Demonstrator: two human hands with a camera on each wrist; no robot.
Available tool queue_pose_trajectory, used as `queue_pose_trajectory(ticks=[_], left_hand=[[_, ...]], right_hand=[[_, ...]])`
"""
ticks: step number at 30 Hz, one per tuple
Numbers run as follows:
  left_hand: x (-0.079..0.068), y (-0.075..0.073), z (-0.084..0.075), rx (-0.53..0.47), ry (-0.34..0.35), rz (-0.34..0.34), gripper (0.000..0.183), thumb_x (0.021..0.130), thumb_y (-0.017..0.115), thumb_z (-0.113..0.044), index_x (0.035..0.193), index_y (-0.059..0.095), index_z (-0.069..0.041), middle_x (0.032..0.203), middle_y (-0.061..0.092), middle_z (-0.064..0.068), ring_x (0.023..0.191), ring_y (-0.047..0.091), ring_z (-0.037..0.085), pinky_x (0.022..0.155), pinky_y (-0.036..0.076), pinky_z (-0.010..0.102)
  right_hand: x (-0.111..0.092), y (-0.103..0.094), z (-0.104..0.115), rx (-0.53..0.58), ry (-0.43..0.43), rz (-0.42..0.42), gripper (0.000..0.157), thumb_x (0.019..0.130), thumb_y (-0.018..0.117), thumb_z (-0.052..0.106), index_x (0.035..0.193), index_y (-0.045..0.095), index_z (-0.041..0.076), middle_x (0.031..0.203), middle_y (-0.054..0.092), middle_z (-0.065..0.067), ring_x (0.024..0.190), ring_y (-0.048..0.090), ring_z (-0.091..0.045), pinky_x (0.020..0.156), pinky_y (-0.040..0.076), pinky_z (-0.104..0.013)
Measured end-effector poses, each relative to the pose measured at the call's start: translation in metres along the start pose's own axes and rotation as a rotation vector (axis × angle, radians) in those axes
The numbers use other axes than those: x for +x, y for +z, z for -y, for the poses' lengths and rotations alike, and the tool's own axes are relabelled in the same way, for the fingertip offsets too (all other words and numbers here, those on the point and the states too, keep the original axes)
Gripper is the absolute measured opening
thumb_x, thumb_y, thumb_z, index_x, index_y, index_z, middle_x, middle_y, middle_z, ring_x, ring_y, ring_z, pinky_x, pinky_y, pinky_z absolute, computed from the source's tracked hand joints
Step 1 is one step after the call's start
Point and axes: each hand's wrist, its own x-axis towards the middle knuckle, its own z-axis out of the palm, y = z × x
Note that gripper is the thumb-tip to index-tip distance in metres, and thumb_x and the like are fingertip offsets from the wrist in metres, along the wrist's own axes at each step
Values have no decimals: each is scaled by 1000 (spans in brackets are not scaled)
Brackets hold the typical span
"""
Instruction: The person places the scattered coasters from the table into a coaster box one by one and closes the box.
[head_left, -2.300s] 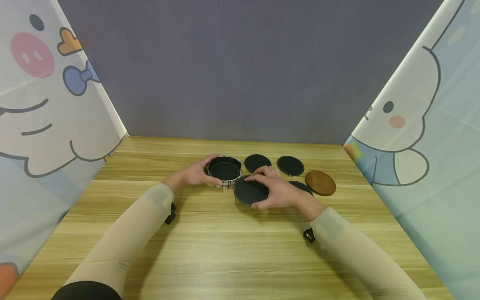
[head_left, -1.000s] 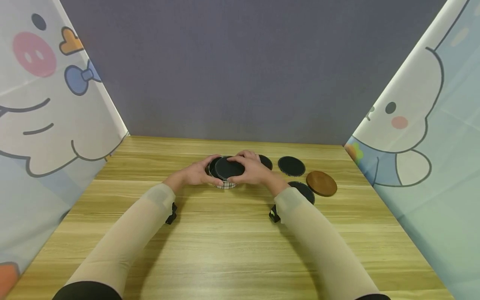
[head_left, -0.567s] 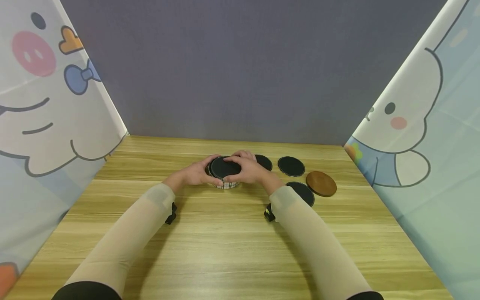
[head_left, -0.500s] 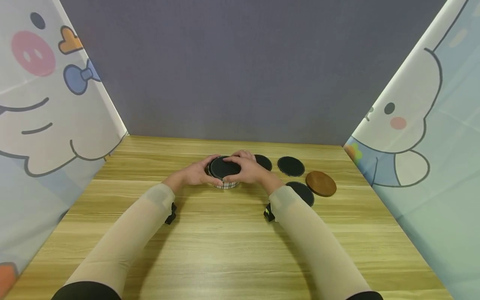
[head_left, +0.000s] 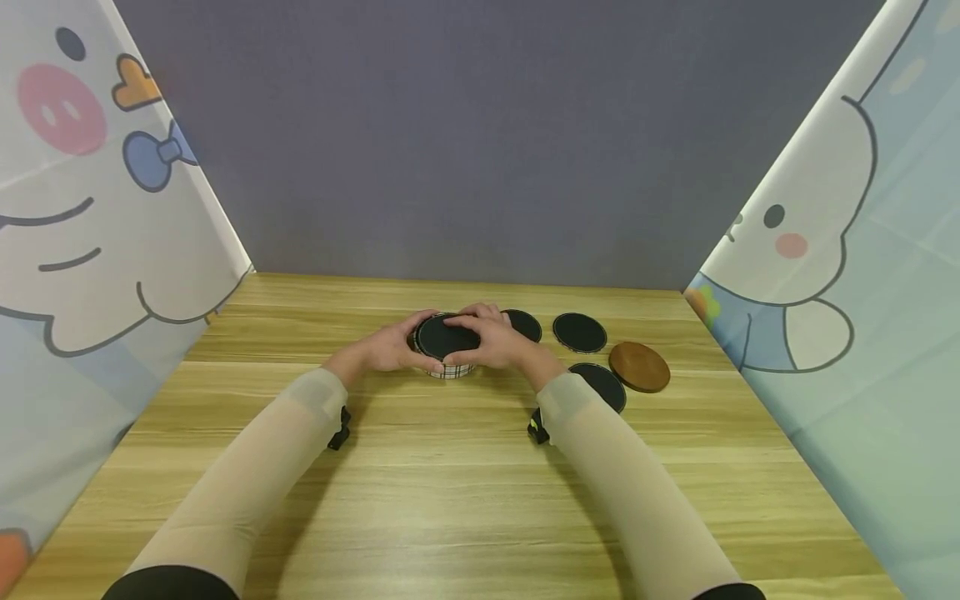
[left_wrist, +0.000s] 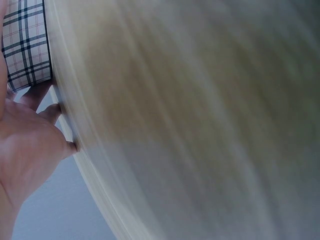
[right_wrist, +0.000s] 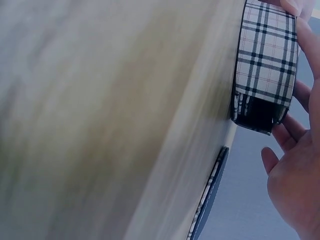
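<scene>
Black disc (head_left: 444,339) — now atop holder (head_left: 450,372)

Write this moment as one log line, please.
left hand: grips plaid holder | right hand: holds black disc at holder's top | brown disc: on table

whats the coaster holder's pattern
The coaster holder is dark-on-white plaid, clearest in right wrist view.

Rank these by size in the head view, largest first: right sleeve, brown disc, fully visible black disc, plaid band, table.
1. Table
2. Right sleeve
3. Brown disc and black disc: close in size, the brown one nearer, so unranked
4. Plaid band, where it shows
</scene>
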Motion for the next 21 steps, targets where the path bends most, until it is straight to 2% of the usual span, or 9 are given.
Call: queue_pose_trajectory(ticks=[8, 14, 18, 21], left_hand=[[1, 1, 1, 9, 2, 5, 123, 87, 91, -57, 178, 13, -31, 174, 38, 21, 147, 55, 42, 122, 42, 62], [1, 2, 1, 1, 15, 0, 121, 87, 92, -54, 177, 16, -30, 171, 42, 21, 147, 54, 43, 123, 39, 63], [1, 1, 0, 1, 17, -24, 120, 86, 94, -51, 177, 19, -30, 171, 43, 22, 151, 50, 45, 126, 35, 66], [0, 1, -1, 3, 21, -37, 121, 85, 96, -48, 177, 20, -29, 170, 43, 24, 152, 48, 46, 128, 32, 66]], right_hand=[[-5, -1, 0, -3, 0, 8, 78, 100, 74, 64, 166, 51, 29, 174, 37, -7, 163, 27, -33, 127, 27, -62], [-25, -10, -8, 64, -6, -22, 68, 105, 70, 57, 164, 53, 27, 171, 41, -8, 162, 32, -35, 132, 21, -65], [-45, -20, -17, 106, -25, -32, 63, 107, 71, 48, 162, 55, 21, 164, 49, -10, 149, 49, -36, 125, 36, -63], [-62, -28, -25, 135, -17, -14, 62, 108, 72, 43, 162, 55, 17, 159, 52, -12, 140, 56, -35, 115, 50, -58]])
